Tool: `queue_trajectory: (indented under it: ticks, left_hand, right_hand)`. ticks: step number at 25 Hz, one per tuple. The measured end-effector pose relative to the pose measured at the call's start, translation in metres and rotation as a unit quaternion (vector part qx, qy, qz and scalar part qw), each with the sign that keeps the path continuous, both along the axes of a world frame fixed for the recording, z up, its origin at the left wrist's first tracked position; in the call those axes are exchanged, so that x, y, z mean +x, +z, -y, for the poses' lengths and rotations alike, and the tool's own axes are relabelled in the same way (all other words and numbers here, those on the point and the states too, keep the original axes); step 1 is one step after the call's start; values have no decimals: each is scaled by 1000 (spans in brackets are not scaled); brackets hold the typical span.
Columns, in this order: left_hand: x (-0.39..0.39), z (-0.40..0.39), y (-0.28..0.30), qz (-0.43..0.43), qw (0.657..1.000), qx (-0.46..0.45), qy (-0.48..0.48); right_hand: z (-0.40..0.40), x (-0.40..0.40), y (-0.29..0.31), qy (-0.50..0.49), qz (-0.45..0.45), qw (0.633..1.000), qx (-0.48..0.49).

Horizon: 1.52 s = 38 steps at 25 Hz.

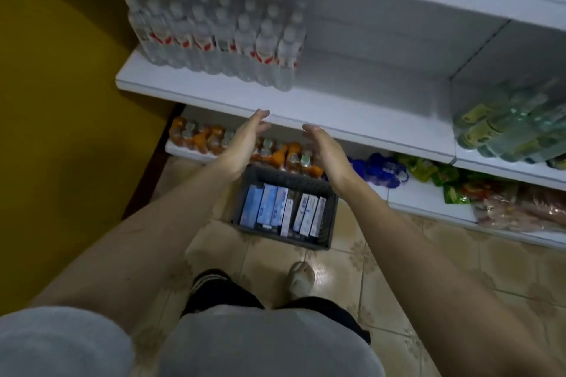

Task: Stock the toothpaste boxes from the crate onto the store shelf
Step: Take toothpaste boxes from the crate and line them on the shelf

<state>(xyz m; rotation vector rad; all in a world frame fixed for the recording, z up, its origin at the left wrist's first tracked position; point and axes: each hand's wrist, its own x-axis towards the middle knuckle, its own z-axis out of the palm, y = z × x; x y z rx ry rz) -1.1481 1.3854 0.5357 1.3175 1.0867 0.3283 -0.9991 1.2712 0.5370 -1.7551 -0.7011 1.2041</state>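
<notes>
Toothpaste boxes point(283, 211): stood on end in two packed rows inside grey crate point(329, 217), on tiled floor point(428, 254) below white shelf point(352, 95). Left hand point(245, 141), right hand point(324, 153): spread, palms facing, empty, raised above crate. Best lowered straight, several boxes squeezed between flat palms, set beside water bottles point(220, 37).

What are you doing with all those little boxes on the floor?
A person is stocking a shop shelf. The toothpaste boxes sit in a dark crate on the tiled floor, none picked up yet. Both hands are empty and open, the left hand and right hand held out above the crate by the white shelf. Water bottles fill the shelf's left side; the middle is bare.
</notes>
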Motion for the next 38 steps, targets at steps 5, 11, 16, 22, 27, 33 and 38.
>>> queue_trajectory:
  ticks: [5,11,16,22,27,33,38]
  left_hand:
    - [17,0,-69,-60,997,-56,-9]
    - [19,-13,-209,-112,982,-153,8]
    - [7,0,-401,-190,945,-260,49]
    - [12,2,-623,-238,939,-243,57]
    - [33,-9,-700,-215,959,-185,16]
    - [51,2,-719,-255,963,-92,12]
    - [54,18,-729,-292,956,-2,4]
  right_hand:
    - [-3,19,-71,-1,-51,996,-77]
    - [-18,13,-208,-27,-117,980,-161]
    - [-14,-13,-405,-121,-172,943,-258]
    - [-28,-33,-631,-116,-78,937,-321]
    - [-56,-41,-725,-168,-12,951,-259]
    - [-55,-38,-737,-113,57,958,-259]
    - [-36,-15,-724,-108,23,960,-256]
